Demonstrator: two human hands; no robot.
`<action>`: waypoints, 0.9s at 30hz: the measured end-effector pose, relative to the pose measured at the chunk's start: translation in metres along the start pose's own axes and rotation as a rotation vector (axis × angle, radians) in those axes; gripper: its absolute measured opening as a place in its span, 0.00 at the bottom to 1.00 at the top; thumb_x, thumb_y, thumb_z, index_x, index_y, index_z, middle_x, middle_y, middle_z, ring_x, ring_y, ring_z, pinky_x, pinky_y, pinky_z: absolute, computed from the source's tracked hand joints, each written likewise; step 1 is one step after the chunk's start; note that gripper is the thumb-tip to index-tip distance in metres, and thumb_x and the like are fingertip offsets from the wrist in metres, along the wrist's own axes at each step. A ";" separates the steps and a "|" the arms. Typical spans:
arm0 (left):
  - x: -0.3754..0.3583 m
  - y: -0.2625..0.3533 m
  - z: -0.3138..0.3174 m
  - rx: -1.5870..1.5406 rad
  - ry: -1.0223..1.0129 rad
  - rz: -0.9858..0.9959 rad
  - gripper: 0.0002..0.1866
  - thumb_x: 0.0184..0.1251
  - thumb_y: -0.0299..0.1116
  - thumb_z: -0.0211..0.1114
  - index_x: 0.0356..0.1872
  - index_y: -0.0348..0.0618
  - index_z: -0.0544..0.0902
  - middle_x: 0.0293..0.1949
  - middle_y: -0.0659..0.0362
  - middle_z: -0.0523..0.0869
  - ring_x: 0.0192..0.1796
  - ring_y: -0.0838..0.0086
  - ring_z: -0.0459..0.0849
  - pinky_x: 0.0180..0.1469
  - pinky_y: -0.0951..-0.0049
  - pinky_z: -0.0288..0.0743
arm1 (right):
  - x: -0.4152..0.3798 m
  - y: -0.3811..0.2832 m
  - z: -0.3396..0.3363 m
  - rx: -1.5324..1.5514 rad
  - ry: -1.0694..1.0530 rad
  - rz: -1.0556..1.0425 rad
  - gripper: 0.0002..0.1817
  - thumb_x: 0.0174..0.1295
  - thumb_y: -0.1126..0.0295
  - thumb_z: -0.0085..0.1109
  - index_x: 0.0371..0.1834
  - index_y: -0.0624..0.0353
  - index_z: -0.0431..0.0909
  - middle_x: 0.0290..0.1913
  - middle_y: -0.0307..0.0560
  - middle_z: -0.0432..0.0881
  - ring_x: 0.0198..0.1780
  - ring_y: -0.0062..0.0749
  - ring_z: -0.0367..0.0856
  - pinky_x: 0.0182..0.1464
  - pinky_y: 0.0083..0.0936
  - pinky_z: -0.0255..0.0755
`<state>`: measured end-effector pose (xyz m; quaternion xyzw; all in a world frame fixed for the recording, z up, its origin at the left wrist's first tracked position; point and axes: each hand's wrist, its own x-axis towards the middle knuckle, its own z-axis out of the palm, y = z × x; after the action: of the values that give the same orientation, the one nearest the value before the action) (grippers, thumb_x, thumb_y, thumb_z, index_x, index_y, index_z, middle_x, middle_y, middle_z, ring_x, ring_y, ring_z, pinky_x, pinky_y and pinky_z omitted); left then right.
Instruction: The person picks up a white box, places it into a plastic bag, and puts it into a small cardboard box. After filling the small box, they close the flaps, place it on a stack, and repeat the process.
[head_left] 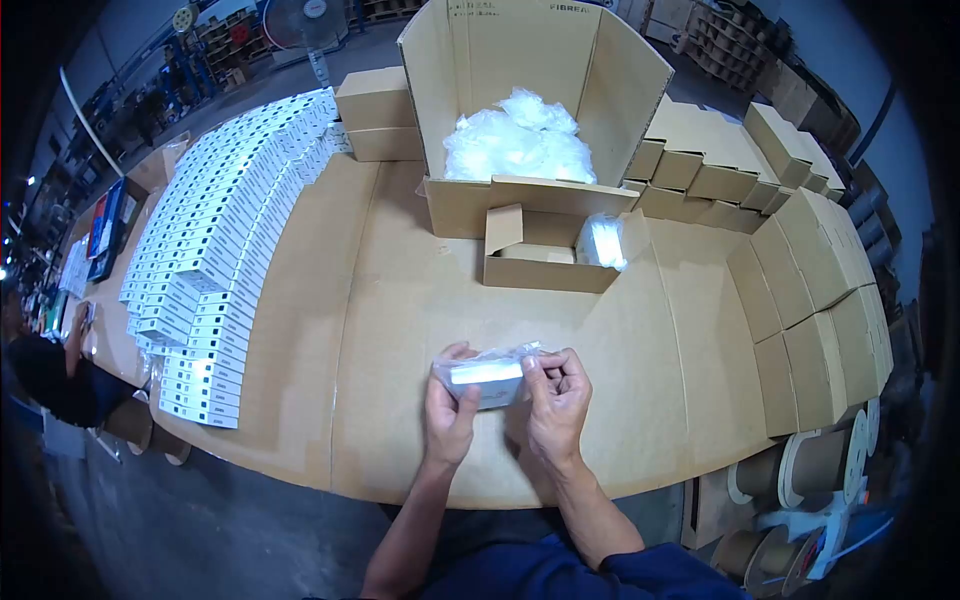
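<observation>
Between my two hands, above the cardboard-covered table, is a small white box (488, 374) in a clear plastic bag. My left hand (450, 412) is closed around its left end, thumb on the near face. At the right end, my right hand (560, 408) pinches the bag's plastic between thumb and fingers. Beyond them, an open cardboard carton (550, 275) holds a plastic-wrapped white pack (602, 243) at its right end. Behind it, a large open box (530, 60) contains a heap of clear plastic bags (520, 140).
Stacked white boxes (215, 230) with small dark squares cover the left side. Closed brown cartons (800, 290) line the right edge, with more cartons (710, 160) at the back right. A person (60, 360) sits at far left. Cable spools (810, 465) stand below the right edge.
</observation>
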<state>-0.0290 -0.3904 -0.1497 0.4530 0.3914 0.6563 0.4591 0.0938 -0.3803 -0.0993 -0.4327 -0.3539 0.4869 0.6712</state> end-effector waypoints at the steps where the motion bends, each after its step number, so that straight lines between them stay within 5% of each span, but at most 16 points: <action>1: 0.000 0.000 -0.003 0.007 -0.014 -0.057 0.21 0.87 0.38 0.52 0.68 0.33 0.73 0.60 0.53 0.80 0.62 0.70 0.79 0.68 0.66 0.72 | 0.000 0.000 -0.001 -0.004 -0.010 -0.019 0.07 0.74 0.77 0.64 0.38 0.61 0.74 0.43 0.45 0.85 0.41 0.15 0.79 0.44 0.15 0.73; 4: -0.002 0.014 -0.003 -0.121 -0.011 -0.308 0.17 0.88 0.35 0.52 0.66 0.38 0.75 0.58 0.54 0.80 0.59 0.70 0.82 0.62 0.67 0.81 | -0.002 0.000 -0.008 0.004 -0.050 -0.017 0.06 0.74 0.79 0.62 0.41 0.64 0.73 0.48 0.57 0.87 0.50 0.26 0.86 0.55 0.21 0.79; 7: -0.003 0.007 -0.012 -0.370 -0.042 -0.405 0.15 0.87 0.37 0.51 0.62 0.39 0.74 0.59 0.51 0.81 0.62 0.62 0.85 0.62 0.50 0.87 | 0.003 -0.006 -0.014 0.062 -0.112 0.060 0.09 0.75 0.78 0.61 0.50 0.63 0.69 0.52 0.66 0.88 0.52 0.31 0.88 0.56 0.23 0.81; 11: 0.001 0.009 -0.008 -0.354 0.051 -0.393 0.12 0.87 0.37 0.53 0.56 0.39 0.76 0.54 0.51 0.84 0.58 0.59 0.88 0.58 0.45 0.88 | 0.009 -0.004 -0.019 0.106 -0.125 0.071 0.15 0.78 0.76 0.56 0.61 0.60 0.63 0.56 0.71 0.86 0.57 0.39 0.88 0.60 0.29 0.80; 12: 0.004 0.011 -0.008 -0.344 0.074 -0.377 0.12 0.87 0.37 0.53 0.56 0.39 0.76 0.53 0.51 0.85 0.57 0.59 0.88 0.58 0.45 0.88 | 0.009 -0.008 -0.015 0.207 -0.110 0.057 0.15 0.78 0.76 0.56 0.62 0.61 0.65 0.63 0.76 0.81 0.66 0.46 0.83 0.69 0.38 0.75; 15: 0.008 0.013 -0.011 -0.309 0.112 -0.362 0.12 0.87 0.37 0.53 0.55 0.38 0.76 0.52 0.50 0.85 0.55 0.59 0.90 0.57 0.47 0.89 | 0.020 0.002 -0.042 0.108 -0.326 -0.177 0.13 0.76 0.77 0.57 0.59 0.62 0.71 0.70 0.77 0.75 0.73 0.51 0.76 0.76 0.44 0.66; 16: 0.009 0.013 -0.011 -0.297 0.114 -0.364 0.12 0.87 0.37 0.53 0.55 0.38 0.76 0.52 0.50 0.85 0.54 0.59 0.90 0.57 0.47 0.89 | 0.021 0.000 -0.048 0.122 -0.408 -0.176 0.11 0.70 0.78 0.63 0.54 0.63 0.81 0.73 0.75 0.72 0.74 0.53 0.75 0.76 0.44 0.65; 19: 0.010 0.016 -0.007 -0.276 0.097 -0.371 0.12 0.87 0.38 0.53 0.53 0.39 0.76 0.52 0.50 0.85 0.53 0.59 0.90 0.56 0.49 0.89 | 0.027 -0.011 -0.058 -0.285 -0.718 -0.240 0.12 0.64 0.79 0.69 0.51 0.61 0.88 0.70 0.67 0.78 0.72 0.49 0.78 0.73 0.41 0.69; 20: 0.008 0.014 -0.006 -0.262 0.086 -0.375 0.12 0.87 0.38 0.53 0.54 0.39 0.76 0.52 0.49 0.85 0.54 0.59 0.90 0.56 0.50 0.89 | 0.025 -0.013 -0.059 -0.418 -0.706 -0.087 0.15 0.59 0.78 0.74 0.50 0.60 0.90 0.61 0.59 0.87 0.63 0.43 0.85 0.66 0.36 0.76; 24: 0.007 0.013 -0.006 -0.343 0.094 -0.425 0.13 0.87 0.39 0.51 0.58 0.39 0.73 0.53 0.48 0.85 0.55 0.59 0.89 0.58 0.50 0.88 | 0.025 -0.027 -0.036 -0.551 -0.603 -0.172 0.17 0.59 0.77 0.75 0.53 0.60 0.89 0.48 0.54 0.92 0.49 0.40 0.91 0.53 0.31 0.82; 27: 0.007 0.014 -0.011 -0.380 0.099 -0.455 0.17 0.88 0.40 0.49 0.64 0.39 0.69 0.54 0.47 0.84 0.57 0.57 0.88 0.59 0.50 0.87 | 0.025 -0.032 -0.036 -0.605 -0.610 -0.067 0.16 0.59 0.78 0.74 0.52 0.61 0.88 0.49 0.54 0.92 0.50 0.40 0.91 0.54 0.31 0.82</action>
<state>-0.0443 -0.3890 -0.1382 0.2273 0.3749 0.6194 0.6512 0.1441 -0.3694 -0.0815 -0.4345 -0.6768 0.4448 0.3941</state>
